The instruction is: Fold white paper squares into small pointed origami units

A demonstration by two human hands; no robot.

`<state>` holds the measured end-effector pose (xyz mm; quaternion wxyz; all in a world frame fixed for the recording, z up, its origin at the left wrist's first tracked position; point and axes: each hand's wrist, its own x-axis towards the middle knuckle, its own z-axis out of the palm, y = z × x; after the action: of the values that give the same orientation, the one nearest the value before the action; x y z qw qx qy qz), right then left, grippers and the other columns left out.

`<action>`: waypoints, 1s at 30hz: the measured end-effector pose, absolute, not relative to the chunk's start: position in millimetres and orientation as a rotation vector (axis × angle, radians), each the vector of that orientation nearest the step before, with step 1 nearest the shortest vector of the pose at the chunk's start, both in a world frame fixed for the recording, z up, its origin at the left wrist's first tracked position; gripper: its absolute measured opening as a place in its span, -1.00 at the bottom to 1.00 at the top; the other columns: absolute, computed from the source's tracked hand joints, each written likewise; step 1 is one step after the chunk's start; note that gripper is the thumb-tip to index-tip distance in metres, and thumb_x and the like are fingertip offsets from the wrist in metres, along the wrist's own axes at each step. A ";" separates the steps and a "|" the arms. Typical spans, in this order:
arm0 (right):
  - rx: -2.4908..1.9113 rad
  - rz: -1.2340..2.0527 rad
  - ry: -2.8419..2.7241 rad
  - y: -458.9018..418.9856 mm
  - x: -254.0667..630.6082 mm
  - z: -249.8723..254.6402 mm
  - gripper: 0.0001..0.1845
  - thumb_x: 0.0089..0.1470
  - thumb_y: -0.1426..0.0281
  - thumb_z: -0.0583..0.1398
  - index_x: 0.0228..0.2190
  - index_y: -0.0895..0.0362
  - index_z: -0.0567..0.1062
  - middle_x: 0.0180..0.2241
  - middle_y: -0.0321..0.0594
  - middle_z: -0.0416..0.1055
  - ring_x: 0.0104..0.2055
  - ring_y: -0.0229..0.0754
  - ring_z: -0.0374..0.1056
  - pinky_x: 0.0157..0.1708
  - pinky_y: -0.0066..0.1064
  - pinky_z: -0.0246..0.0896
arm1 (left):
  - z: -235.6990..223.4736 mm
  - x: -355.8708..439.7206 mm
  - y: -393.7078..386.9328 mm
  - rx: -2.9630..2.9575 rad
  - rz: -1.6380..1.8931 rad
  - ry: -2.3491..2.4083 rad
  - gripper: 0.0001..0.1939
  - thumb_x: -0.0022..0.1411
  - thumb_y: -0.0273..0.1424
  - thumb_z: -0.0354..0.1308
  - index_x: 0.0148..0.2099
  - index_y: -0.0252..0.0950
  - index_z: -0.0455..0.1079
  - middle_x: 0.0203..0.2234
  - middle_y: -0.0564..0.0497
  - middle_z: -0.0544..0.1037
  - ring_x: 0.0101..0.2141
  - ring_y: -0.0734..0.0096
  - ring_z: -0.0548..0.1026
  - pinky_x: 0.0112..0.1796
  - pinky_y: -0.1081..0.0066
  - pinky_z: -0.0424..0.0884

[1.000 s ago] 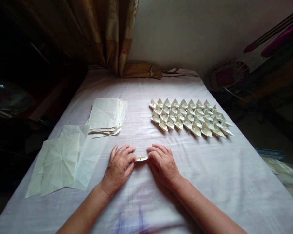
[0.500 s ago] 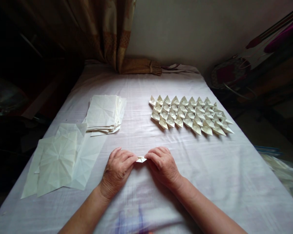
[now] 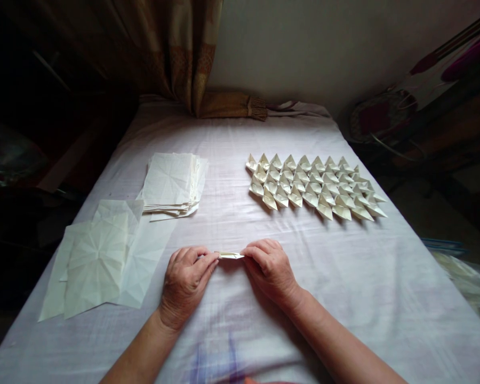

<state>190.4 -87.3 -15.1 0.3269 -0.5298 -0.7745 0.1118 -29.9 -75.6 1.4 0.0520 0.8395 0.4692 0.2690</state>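
Observation:
A small folded paper piece [image 3: 231, 255], white and narrow, is stretched between my two hands just above the cloth. My left hand [image 3: 188, 280] pinches its left end between thumb and fingers. At the other end, my right hand [image 3: 270, 269] is closed on the tip, with its fingertips curled inward. Part of the paper is covered by the fingers. Beyond my right hand stand rows of folded paper boats [image 3: 312, 184], pointed and off-white, packed close together.
A stack of creased paper sheets [image 3: 170, 181] lies left of centre. Looser creased sheets [image 3: 98, 258] overlap nearer the left edge. Everything rests on a pale cloth-covered surface [image 3: 336, 277]. A brown curtain [image 3: 192, 58] hangs at the far end, and a clear plastic bag [image 3: 468, 282] is off the right side.
My left hand has shifted slightly left, and more of the folded paper shows between my hands. The paper now looks longer and flatter. The view has moved a little.

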 end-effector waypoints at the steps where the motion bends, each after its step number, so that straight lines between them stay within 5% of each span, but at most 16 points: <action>1: -1.386 0.298 -2.031 -87.4 190.4 -15.2 -0.86 0.23 0.42 0.15 -0.35 0.08 0.51 -0.37 -0.23 0.52 -0.32 -0.16 0.36 -0.24 -0.33 0.12 | 1.5 -29.1 -75.6 2.551 0.816 1.429 -0.85 0.34 -0.40 0.11 -0.14 -0.19 0.51 -0.36 0.00 0.54 -0.32 0.31 0.46 -0.22 0.31 0.33; 11: -1.356 0.304 -2.038 -87.7 190.4 -13.3 -0.81 0.27 0.39 0.12 -0.34 0.09 0.52 -0.38 -0.25 0.52 -0.32 -0.19 0.35 -0.24 -0.33 0.10 | 1.0 -24.6 -75.4 2.473 0.721 1.404 -0.84 0.34 -0.41 0.07 -0.22 -0.18 0.50 -0.24 -0.02 0.55 -0.19 0.26 0.44 -0.14 0.26 0.31; 19: -1.367 0.350 -2.015 -88.4 190.3 -16.4 -0.86 0.23 0.42 0.14 -0.35 0.09 0.49 -0.37 -0.23 0.50 -0.31 -0.17 0.34 -0.23 -0.33 0.08 | -4.3 -26.7 -75.3 2.493 0.828 1.342 -0.87 0.36 -0.41 0.07 -0.23 -0.22 0.45 -0.39 0.03 0.59 -0.31 0.32 0.48 -0.18 0.30 0.31; 25: -1.411 0.608 -1.930 -85.7 191.5 -4.1 -0.87 0.17 0.43 0.12 -0.42 0.10 0.43 -0.45 -0.26 0.46 -0.37 -0.19 0.34 -0.26 -0.34 0.10 | -0.6 -26.2 -73.4 2.206 0.904 1.390 -0.74 0.31 -0.37 0.07 0.02 -0.24 0.41 -0.40 0.03 0.57 -0.38 0.36 0.50 -0.25 0.37 0.39; 30: -1.461 1.091 -1.593 -76.9 188.7 2.5 -0.85 0.11 0.31 0.14 -0.45 0.10 0.42 -0.53 -0.33 0.38 -0.49 -0.25 0.27 -0.43 -0.43 0.14 | 12.5 -20.9 -61.9 1.718 0.752 1.380 -0.84 0.21 -0.30 0.10 -0.33 -0.26 0.41 -0.49 0.05 0.48 -0.47 0.43 0.45 -0.41 0.45 0.39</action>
<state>188.7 -76.9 2.5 0.3526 -0.5647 -0.6158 0.4215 -20.9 -61.9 12.5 0.3956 0.6777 0.5443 0.2965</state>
